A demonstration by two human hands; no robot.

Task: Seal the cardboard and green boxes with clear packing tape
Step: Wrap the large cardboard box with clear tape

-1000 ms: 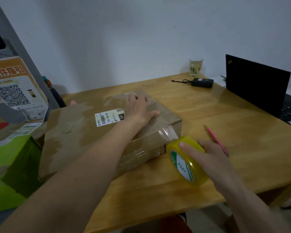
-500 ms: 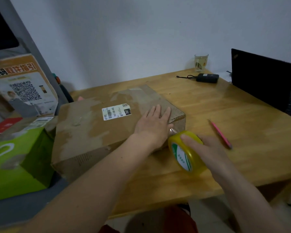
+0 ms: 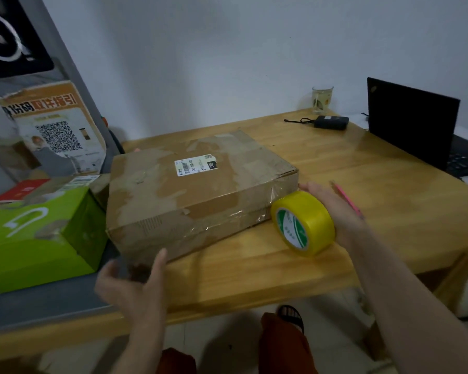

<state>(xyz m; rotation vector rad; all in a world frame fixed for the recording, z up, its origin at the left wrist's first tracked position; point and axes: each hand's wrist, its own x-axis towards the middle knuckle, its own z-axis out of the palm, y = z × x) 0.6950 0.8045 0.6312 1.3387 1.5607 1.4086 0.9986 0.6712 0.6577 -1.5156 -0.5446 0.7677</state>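
bare forearms, rust-orange trousers (image 3: 284, 346), a dark sandal (image 3: 291, 315)

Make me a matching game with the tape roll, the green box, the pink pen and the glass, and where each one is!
Things:
1. tape roll
2. green box
3. pink pen
4. glass

Places:
A. far edge of the table, by the wall
B. left of the cardboard box
C. held in the right hand
D. flat on the table behind the right hand

Pairs: 1-C, 2-B, 3-D, 4-A
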